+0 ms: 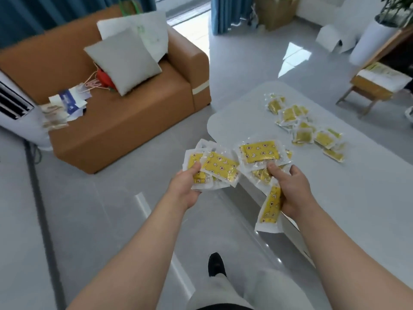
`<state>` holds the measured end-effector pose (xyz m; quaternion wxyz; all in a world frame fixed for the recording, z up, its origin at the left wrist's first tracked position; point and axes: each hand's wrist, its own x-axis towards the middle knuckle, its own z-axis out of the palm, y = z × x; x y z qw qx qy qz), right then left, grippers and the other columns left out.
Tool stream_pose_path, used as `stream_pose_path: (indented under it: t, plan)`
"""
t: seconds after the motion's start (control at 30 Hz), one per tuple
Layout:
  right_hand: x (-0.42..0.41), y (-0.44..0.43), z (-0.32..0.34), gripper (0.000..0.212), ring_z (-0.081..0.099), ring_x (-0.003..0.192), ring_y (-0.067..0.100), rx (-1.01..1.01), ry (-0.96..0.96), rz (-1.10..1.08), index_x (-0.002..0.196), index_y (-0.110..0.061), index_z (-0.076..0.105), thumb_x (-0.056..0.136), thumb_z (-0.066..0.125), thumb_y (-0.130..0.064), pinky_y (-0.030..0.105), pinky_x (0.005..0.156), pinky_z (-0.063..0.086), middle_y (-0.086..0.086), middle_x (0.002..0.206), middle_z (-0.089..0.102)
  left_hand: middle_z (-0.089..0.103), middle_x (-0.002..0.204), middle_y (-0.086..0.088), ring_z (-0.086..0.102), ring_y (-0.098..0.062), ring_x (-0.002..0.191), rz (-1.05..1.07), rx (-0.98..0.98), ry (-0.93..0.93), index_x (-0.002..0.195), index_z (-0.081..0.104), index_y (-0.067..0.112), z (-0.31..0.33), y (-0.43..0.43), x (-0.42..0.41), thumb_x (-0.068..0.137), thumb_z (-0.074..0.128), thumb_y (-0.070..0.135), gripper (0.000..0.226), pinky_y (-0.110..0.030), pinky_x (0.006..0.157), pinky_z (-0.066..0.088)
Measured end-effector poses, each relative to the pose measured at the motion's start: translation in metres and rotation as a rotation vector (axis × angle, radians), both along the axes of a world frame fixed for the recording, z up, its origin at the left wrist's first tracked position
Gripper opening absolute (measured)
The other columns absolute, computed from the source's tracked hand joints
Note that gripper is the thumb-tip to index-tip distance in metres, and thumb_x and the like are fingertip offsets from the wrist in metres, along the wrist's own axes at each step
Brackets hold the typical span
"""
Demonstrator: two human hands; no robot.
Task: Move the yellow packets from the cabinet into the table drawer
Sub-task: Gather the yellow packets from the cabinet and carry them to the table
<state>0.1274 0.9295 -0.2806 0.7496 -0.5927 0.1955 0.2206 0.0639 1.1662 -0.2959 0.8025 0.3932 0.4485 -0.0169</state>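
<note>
My left hand [184,186] grips a fanned bunch of yellow packets [218,167] in clear wrappers, held over the floor just left of the table. My right hand [290,191] grips another bunch of yellow packets [260,152] above the near corner of the pale grey table [368,198]; one packet [271,206] hangs down from that hand. Farther back on the table lie several loose yellow packets [304,126] in a scattered row. Neither the table drawer nor the cabinet is in view.
An orange-brown sofa [125,121] with grey cushions and papers stands to the left, across a strip of glossy floor. A white air-conditioner unit [15,108] is at the far left. A wooden stool [375,88] holding packets and a white planter [368,43] stand beyond the table. My leg and dark shoe [215,264] show below.
</note>
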Motion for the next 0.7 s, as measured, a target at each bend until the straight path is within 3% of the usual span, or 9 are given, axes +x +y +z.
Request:
stream_pose_path:
  t: [0.1,0.3,0.53,0.67,0.7]
  plan:
    - [0.031,-0.014,-0.003,0.032,0.076,0.095,0.030,0.011,0.021,-0.108,0.120,-0.011,0.066,0.091,0.076,-0.019,0.042,0.075,0.061,0.009,0.106,0.078,0.076,0.108,-0.010,0.075,-0.026,0.090,-0.032,-0.014,0.020,0.124,0.064,0.008,-0.003,-0.008,0.051,0.096,0.064,0.017,0.029,-0.036,0.062,0.061]
    - [0.104,-0.057,-0.022,0.034,0.075,0.097,0.033,0.022,0.054,-0.259,0.120,-0.011,0.066,0.089,0.077,-0.020,0.053,0.085,0.060,0.011,0.109,0.077,0.075,0.108,-0.013,0.072,-0.032,0.099,-0.114,-0.022,0.069,0.120,0.066,0.006,-0.015,-0.053,0.159,0.096,0.065,0.018,0.027,-0.049,0.083,0.059]
    - [0.228,-0.114,-0.068,0.033,0.076,0.094,0.032,0.027,0.122,-0.375,0.118,-0.010,0.064,0.089,0.078,-0.019,0.048,0.079,0.061,0.013,0.109,0.076,0.076,0.100,-0.012,0.076,-0.027,0.077,-0.195,-0.002,0.195,0.114,0.066,0.005,-0.048,-0.116,0.303,0.089,0.073,0.015,0.028,-0.037,0.056,0.060]
    - [0.303,-0.143,-0.092,0.054,0.073,0.099,0.034,0.004,0.173,-0.426,0.139,-0.010,0.050,0.091,0.075,-0.014,0.050,0.086,0.058,0.004,0.092,0.072,0.075,0.103,-0.012,0.075,-0.028,0.085,-0.201,0.030,0.263,0.116,0.066,0.004,-0.072,-0.142,0.381,0.089,0.074,0.015,0.030,-0.043,0.073,0.062]
    - [0.321,-0.151,-0.100,0.048,0.073,0.099,0.034,0.004,0.181,-0.426,0.134,-0.013,0.054,0.091,0.076,-0.014,0.050,0.085,0.058,0.006,0.095,0.073,0.075,0.102,-0.012,0.074,-0.028,0.086,-0.202,0.041,0.281,0.115,0.066,0.003,-0.079,-0.147,0.399,0.090,0.073,0.016,0.029,-0.043,0.074,0.062]
